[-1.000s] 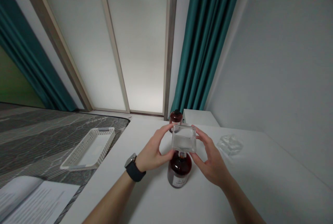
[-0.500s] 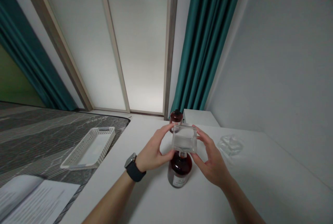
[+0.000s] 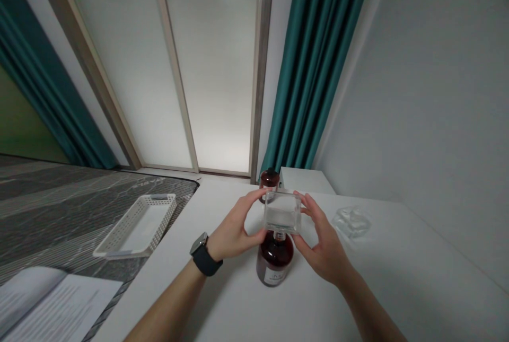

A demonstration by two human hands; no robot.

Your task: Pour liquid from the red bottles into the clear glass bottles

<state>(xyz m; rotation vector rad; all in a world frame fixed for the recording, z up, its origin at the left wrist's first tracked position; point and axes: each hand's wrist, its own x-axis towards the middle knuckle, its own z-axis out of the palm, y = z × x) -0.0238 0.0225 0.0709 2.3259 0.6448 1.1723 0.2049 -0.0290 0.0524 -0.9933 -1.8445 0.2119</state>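
Note:
A small clear rectangular glass bottle (image 3: 282,212) is held between my two hands, with some clear liquid inside. It is upside down, its short clear neck (image 3: 279,236) pointing down at the top of a dark amber bottle (image 3: 275,257). Whether the two necks touch I cannot make out. My left hand (image 3: 237,224), with a black watch (image 3: 204,255) on its wrist, grips the glass bottle's left side between thumb and fingers. On the opposite side, my right hand (image 3: 323,241) has its thumb low and fingers high on the glass. The amber bottle stands upright on the white table.
Behind the hands stands another amber bottle (image 3: 269,178) with a black top. Crumpled clear plastic (image 3: 352,222) lies on the right of the white table (image 3: 318,310). A white basket (image 3: 115,237) and an open book (image 3: 75,299) lie at left. A white box (image 3: 306,180) is behind.

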